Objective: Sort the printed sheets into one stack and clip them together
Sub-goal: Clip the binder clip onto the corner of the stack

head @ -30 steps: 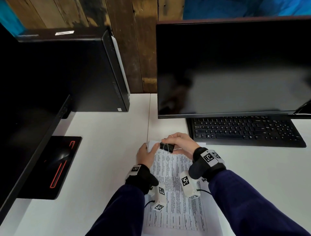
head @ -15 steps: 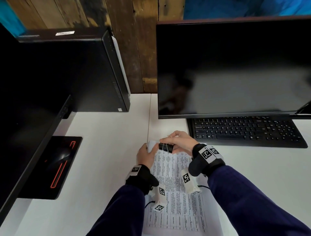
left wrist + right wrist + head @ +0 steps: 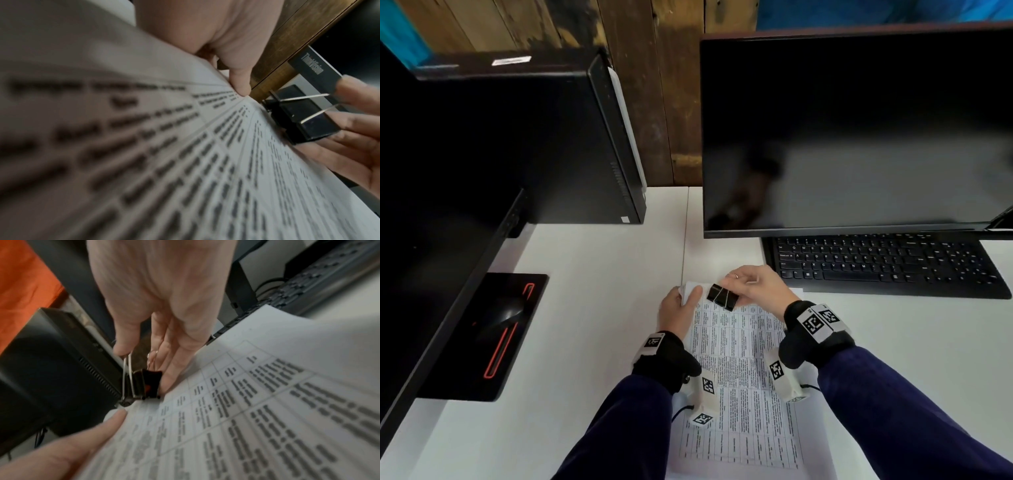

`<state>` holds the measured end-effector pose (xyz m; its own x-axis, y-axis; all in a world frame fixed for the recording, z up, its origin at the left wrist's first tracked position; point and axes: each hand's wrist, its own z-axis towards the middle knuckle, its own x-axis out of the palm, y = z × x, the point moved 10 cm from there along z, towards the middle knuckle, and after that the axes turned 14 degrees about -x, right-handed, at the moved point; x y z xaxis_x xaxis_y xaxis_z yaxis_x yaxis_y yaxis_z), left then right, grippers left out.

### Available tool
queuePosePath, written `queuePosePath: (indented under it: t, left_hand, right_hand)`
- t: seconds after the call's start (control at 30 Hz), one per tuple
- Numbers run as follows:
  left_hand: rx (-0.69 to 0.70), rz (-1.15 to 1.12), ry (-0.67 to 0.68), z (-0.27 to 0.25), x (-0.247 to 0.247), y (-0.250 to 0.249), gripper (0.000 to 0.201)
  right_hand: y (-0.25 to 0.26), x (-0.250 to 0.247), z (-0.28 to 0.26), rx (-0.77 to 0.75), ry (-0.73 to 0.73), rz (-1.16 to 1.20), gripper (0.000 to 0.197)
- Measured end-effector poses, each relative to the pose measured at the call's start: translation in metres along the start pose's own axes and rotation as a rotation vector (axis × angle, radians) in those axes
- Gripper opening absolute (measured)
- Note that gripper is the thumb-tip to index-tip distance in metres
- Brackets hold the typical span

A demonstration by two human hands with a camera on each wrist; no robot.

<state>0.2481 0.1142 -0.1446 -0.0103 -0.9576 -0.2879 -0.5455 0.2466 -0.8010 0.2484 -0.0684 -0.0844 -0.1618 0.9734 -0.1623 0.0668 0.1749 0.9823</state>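
1. Printed sheets (image 3: 739,394): one stack on white bench (image 3: 592,308), far edge lifted.
2. Binder clip (image 3: 720,297): black, at the stack's far edge.
3. Left hand (image 3: 678,313): pinches the sheets' far-left corner.
4. Right hand (image 3: 755,287): pinches the clip's wire handles.
5. Keyboard (image 3: 883,263): just beyond.

Materials, surface finish
Binder clip (image 3: 721,297): glossy black metal, bright wire handles. Printed sheets (image 3: 739,394): matt white paper. Tabletop (image 3: 585,308): smooth matt white. Wall (image 3: 647,85): rough wood.
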Motion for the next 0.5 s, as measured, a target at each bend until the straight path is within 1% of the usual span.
queuePosePath:
  t: [0.07,0.1,0.17,0.23,0.33,0.5]
  left_hand:
    - [0.01,-0.016,0.02,0.0,0.0,-0.001,0.015]
    - [0.013,-0.034,0.036,-0.001,0.0,-0.001,0.015]
    - [0.022,-0.082,0.068,-0.004,0.001,-0.002,0.021]
    - [0.041,-0.119,0.084,-0.007,0.0,-0.003,0.026]
    - [0.071,-0.15,0.094,-0.014,-0.001,-0.008,0.019]
    - [0.094,-0.2,0.111,-0.019,-0.002,-0.011,0.022]
  right_hand:
    - [0.0,-0.012,0.001,-0.054,-0.102,0.016,0.029]
    - [0.001,-0.019,0.001,-0.067,-0.176,0.07,0.026]
    - [0.005,-0.025,0.003,-0.087,-0.306,0.191,0.021]
    - [0.012,-0.023,0.007,-0.114,-0.365,0.223,0.018]
    - [0.02,-0.01,0.017,-0.151,-0.346,0.168,0.015]
    - [0.021,0.007,0.03,-0.145,-0.27,0.112,0.019]
